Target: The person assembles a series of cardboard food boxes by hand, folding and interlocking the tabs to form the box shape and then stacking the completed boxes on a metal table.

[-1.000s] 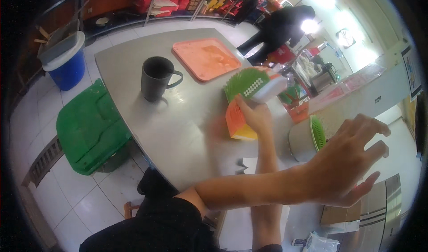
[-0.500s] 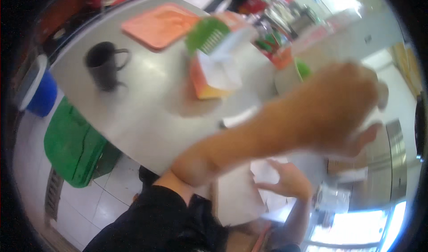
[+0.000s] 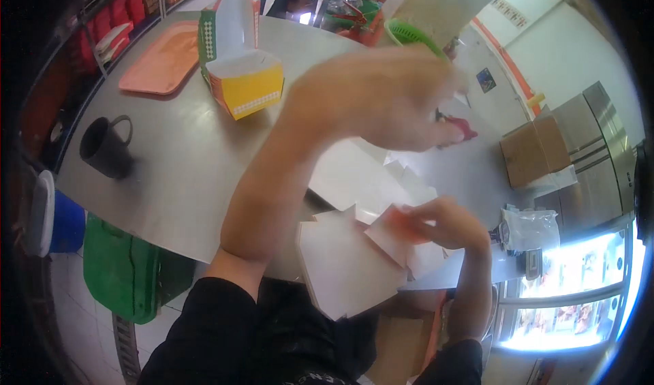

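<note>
My left hand [image 3: 395,102], smeared by motion, reaches over the table with its fingers curled around a small red object [image 3: 464,127] with a dark part; its kind is not clear. Nearer to me, my right hand [image 3: 446,227] pinches a raised flap [image 3: 394,232] of a flat carton blank [image 3: 347,266]. That blank lies plain white side up at the near table edge, its flap showing orange-red. Beyond it lie more white carton blanks [image 3: 347,177], partly hidden by my left arm. A folded food carton [image 3: 251,92], yellow, green and white, stands open at the far left.
On the steel table [image 3: 184,180] are a dark mug [image 3: 105,150] and an orange tray [image 3: 160,58]. A green basket [image 3: 412,36] stands at the back. Right are a cardboard box [image 3: 535,153] and a clear plastic bag [image 3: 531,228]. Left below stands a green bin [image 3: 119,269].
My left hand has come back leftward, now with the red object at its fingers. My right hand has closed on the carton flap and lifted it. The whole view has turned.
</note>
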A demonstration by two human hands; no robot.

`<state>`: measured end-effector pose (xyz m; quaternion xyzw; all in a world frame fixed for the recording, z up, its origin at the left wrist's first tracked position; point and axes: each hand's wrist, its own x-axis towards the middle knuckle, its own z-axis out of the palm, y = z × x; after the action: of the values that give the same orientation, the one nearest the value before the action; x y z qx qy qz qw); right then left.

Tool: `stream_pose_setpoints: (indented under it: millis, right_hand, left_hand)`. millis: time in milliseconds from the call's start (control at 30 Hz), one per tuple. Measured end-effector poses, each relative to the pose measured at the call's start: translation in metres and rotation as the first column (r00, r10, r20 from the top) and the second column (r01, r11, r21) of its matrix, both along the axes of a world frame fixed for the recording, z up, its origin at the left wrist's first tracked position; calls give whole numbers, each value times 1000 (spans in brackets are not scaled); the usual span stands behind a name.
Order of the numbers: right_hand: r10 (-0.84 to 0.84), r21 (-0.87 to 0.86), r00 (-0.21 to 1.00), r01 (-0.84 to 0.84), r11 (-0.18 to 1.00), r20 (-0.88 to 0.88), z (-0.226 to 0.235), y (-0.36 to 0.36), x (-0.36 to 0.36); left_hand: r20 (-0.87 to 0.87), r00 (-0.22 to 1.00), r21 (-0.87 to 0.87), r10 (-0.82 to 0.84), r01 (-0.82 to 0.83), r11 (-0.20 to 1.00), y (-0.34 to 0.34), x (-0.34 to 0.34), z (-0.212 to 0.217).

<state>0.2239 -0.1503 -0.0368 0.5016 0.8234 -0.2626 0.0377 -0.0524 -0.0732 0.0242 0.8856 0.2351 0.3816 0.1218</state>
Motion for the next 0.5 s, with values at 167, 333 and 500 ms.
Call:
stream_pose_setpoints:
  millis: [167,333,500]
  right_hand:
    - [-75,559,985,150,816,-155,70,-18,-13]
    - [-46,958,989,127,-258,-144,114,10,-39]
    - [252,715,717,465,522,-650,126,36,-84]
  left_hand:
    - [-219,955,-166,-199,165,972,7,37,-8]
    - [349,929,-45,-124,149,988,21,74,-2]
    - [742,553,2,-379,564,826,16,65,-2]
